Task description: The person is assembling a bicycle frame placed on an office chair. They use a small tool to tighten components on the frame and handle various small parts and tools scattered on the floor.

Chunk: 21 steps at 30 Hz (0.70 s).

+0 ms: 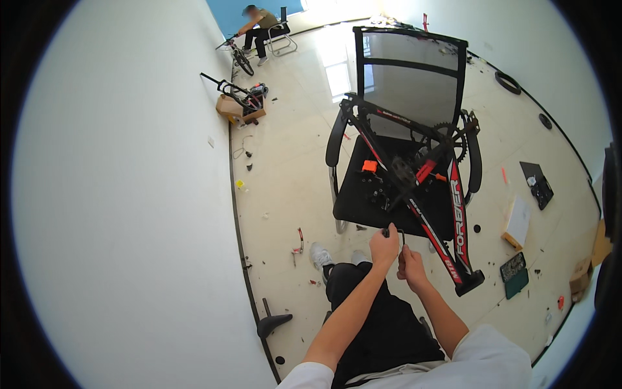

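Observation:
Over my lap, just in front of the chair's seat edge, my two hands work close together. My left hand [385, 246] is closed around a small black part [386, 232], mostly hidden by the fingers. In my right hand [413, 268] is a thin dark bent rod that looks like a hex key [403, 238], its upper end turned toward the left hand. Just beyond, a black, red and white bicycle frame [459, 201] with a chainring [462, 148] lies across a black mesh-backed office chair [353, 202]. An orange piece [369, 166] and several small dark parts [377, 193] sit on the seat.
A bicycle saddle [275, 324] lies by the left wall. Farther along stands a cardboard box [230, 109] of bike parts. On the right are an open green case [515, 285], a black tool case [539, 185] and a tire [507, 83]. A person [262, 26] sits far back beside a small bicycle [243, 59].

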Each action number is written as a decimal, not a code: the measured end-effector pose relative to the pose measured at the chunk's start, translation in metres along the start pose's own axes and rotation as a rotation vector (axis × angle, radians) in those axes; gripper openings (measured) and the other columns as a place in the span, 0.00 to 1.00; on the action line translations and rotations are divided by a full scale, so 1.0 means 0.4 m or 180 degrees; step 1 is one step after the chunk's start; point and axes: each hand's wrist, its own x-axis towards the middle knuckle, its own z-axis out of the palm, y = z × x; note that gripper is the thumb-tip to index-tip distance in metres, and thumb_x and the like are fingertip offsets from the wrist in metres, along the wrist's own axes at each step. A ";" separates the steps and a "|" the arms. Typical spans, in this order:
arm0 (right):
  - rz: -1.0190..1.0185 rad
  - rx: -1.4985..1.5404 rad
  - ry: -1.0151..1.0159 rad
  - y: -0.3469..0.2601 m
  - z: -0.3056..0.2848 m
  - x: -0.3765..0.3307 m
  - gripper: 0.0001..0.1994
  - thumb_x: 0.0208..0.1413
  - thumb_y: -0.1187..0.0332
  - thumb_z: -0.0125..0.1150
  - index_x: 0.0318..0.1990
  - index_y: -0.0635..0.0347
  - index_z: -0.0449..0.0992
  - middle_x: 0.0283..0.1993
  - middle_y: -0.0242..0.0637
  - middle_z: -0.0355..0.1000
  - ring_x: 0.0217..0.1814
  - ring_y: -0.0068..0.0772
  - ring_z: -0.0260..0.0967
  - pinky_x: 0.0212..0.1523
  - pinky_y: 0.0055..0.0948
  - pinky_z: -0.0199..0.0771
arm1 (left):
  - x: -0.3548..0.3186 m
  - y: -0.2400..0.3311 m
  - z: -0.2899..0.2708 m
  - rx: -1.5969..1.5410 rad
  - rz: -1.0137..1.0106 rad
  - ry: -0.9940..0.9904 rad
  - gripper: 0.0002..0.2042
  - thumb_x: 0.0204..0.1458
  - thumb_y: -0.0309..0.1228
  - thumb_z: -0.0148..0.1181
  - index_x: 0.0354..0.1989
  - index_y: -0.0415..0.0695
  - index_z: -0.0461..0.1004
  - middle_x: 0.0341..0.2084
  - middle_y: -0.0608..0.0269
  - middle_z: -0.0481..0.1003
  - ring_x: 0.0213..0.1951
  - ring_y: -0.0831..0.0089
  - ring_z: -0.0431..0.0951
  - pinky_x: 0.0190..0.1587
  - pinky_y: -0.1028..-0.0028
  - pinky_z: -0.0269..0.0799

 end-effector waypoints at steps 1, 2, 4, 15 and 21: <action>0.0093 0.0074 -0.0024 -0.006 0.008 -0.004 0.23 0.67 0.50 0.41 0.21 0.52 0.59 0.15 0.21 0.47 0.12 0.17 0.40 0.14 0.23 0.42 | -0.003 0.004 -0.003 0.0048 0.0037 0.0110 0.24 0.56 0.46 0.52 0.20 0.34 0.72 0.16 0.50 0.74 0.23 0.55 0.76 0.30 0.61 0.68; 0.0123 0.0102 -0.0027 -0.016 0.018 -0.010 0.23 0.67 0.50 0.41 0.21 0.51 0.57 0.15 0.21 0.45 0.12 0.17 0.39 0.15 0.23 0.41 | -0.006 0.010 -0.006 0.0042 0.0087 0.0155 0.24 0.56 0.46 0.52 0.20 0.33 0.72 0.16 0.49 0.74 0.24 0.53 0.76 0.31 0.60 0.68; 0.0181 0.0159 -0.0032 -0.032 0.036 -0.023 0.24 0.67 0.49 0.41 0.20 0.50 0.54 0.14 0.20 0.43 0.12 0.17 0.37 0.15 0.23 0.39 | -0.011 0.022 -0.013 0.0030 0.0187 0.0244 0.24 0.56 0.45 0.52 0.21 0.32 0.71 0.17 0.46 0.73 0.27 0.48 0.76 0.33 0.58 0.67; -0.0807 -0.1121 0.0124 0.045 -0.069 -0.006 0.27 0.68 0.51 0.38 0.17 0.58 0.62 0.13 0.28 0.58 0.14 0.21 0.57 0.16 0.27 0.56 | -0.021 0.034 -0.026 -0.1090 -0.1112 -0.1624 0.19 0.53 0.48 0.59 0.23 0.44 0.69 0.13 0.68 0.67 0.13 0.79 0.65 0.18 0.76 0.60; -0.1763 -0.1985 0.0374 0.061 -0.064 0.001 0.25 0.67 0.57 0.40 0.21 0.68 0.65 0.14 0.42 0.61 0.17 0.36 0.62 0.23 0.35 0.61 | -0.012 0.022 -0.032 -0.1423 -0.1568 -0.1582 0.19 0.54 0.48 0.58 0.24 0.44 0.66 0.13 0.67 0.65 0.13 0.79 0.62 0.17 0.75 0.56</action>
